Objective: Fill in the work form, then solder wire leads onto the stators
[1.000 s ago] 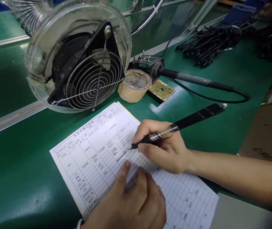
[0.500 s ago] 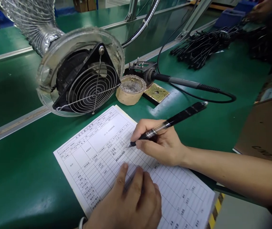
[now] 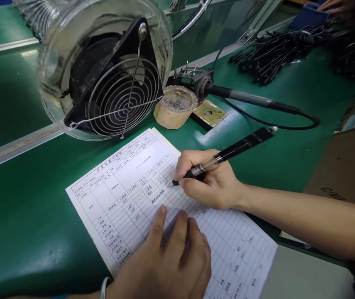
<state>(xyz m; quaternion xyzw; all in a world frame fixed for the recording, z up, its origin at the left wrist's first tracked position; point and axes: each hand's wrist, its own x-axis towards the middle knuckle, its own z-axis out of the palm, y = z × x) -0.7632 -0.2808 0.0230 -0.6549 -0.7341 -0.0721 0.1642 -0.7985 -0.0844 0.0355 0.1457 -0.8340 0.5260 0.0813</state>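
A white printed form sheet (image 3: 118, 195) with ruled boxes and some handwriting lies on the green table. My right hand (image 3: 211, 185) grips a black pen (image 3: 227, 155), its tip touching the sheet near the middle rows. My left hand (image 3: 171, 261) rests on the lower part of the sheet, fingers curled together and pressing the paper down, index finger pointing toward the written lines.
A fan with a wire guard (image 3: 115, 87) in a clear duct stands behind the sheet. Beside it sit a round tip-cleaner pot (image 3: 175, 107), a yellow sponge tray (image 3: 210, 113) and a soldering iron (image 3: 246, 97) on its stand. Black cables (image 3: 273, 50) lie far right; a cardboard box (image 3: 345, 166) at right.
The pen tip has shifted slightly along the row and the view has dipped closer; both hands stay on the sheet.
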